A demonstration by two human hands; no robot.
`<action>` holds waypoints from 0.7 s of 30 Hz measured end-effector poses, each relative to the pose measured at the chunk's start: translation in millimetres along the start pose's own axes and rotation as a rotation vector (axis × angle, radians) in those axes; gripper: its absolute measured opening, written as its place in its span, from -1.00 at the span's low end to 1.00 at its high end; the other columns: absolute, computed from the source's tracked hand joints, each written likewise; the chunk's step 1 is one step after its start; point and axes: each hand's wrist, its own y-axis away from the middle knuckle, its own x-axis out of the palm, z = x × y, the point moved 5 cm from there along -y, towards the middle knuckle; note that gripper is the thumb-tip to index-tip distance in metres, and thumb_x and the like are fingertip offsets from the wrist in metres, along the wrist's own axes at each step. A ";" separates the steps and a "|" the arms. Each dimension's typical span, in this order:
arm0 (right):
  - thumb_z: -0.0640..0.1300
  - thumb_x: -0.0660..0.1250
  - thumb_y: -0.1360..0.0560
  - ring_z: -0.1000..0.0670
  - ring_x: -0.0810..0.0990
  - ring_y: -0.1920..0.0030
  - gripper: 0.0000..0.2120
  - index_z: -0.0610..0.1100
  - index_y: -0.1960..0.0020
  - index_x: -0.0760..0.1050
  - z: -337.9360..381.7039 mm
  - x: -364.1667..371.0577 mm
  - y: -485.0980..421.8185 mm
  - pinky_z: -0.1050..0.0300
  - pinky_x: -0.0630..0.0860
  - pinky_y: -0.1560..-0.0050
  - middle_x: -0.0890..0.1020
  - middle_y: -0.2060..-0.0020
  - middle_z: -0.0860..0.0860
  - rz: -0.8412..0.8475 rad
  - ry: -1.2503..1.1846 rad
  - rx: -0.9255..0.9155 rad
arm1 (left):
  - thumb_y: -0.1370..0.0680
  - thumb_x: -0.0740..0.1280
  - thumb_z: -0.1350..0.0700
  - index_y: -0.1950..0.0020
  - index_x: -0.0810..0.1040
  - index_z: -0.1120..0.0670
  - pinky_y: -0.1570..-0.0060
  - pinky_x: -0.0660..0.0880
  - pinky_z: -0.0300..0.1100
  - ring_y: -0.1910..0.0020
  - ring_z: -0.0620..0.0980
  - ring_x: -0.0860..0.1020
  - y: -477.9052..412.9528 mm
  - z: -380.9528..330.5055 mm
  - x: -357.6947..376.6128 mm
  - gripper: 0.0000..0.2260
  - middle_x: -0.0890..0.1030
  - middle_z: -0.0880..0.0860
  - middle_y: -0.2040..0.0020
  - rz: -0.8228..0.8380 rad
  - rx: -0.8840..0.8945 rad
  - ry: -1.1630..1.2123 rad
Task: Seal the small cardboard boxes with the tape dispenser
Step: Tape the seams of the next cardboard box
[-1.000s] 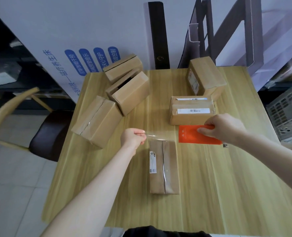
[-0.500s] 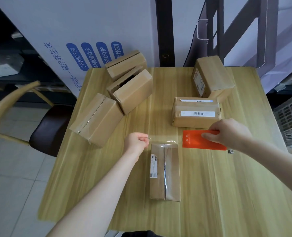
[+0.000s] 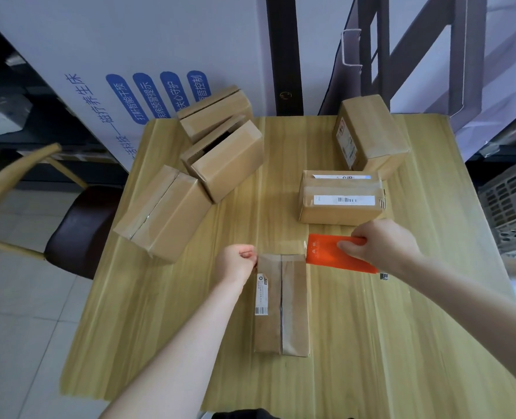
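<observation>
Your left hand (image 3: pixel 237 261) pinched the clear tape (image 3: pixel 284 248) at the near box's (image 3: pixel 281 306) far-left corner. Your right hand (image 3: pixel 384 243) gripped the orange tape dispenser (image 3: pixel 326 252) just beside its far-right corner. Tape spanned that far end. On the surface (image 3: pixel 402 343), three left boxes (image 3: pixel 166 213) and two right boxes (image 3: pixel 341 204) sat farther back.
</observation>
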 end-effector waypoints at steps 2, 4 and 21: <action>0.21 0.32 -0.45 0.07 0.52 0.48 -0.62 -0.09 0.30 0.58 -2.9 -1.3 2.9 0.26 0.32 0.51 0.57 0.46 0.04 -0.007 0.004 0.023 | -0.50 0.43 -0.01 -0.43 0.37 0.16 -0.13 0.43 -0.19 -0.21 0.03 0.52 -3.2 7.0 0.6 -0.43 0.55 0.07 -0.27 0.033 -0.080 -0.122; 0.19 0.33 -0.45 0.02 0.57 0.44 -0.60 -0.12 0.31 0.57 -5.5 1.0 6.9 0.24 0.36 0.51 0.58 0.45 0.02 -0.005 -0.026 0.048 | -0.48 0.42 -0.10 -0.47 0.31 0.14 -0.12 0.43 -0.15 -0.19 0.04 0.53 -3.1 13.6 -0.8 -0.35 0.53 0.06 -0.27 0.008 -0.109 -0.155; 0.03 0.30 -0.47 0.02 0.36 0.48 -0.64 -0.08 0.42 0.32 55.8 -11.8 7.9 0.23 0.17 0.50 0.42 0.47 0.03 -0.001 0.138 0.008 | -0.61 -0.19 -0.23 0.27 0.48 0.10 0.32 0.39 -0.12 0.29 0.08 0.49 30.9 12.5 38.1 -0.38 0.48 -0.01 0.35 -0.237 0.048 -0.326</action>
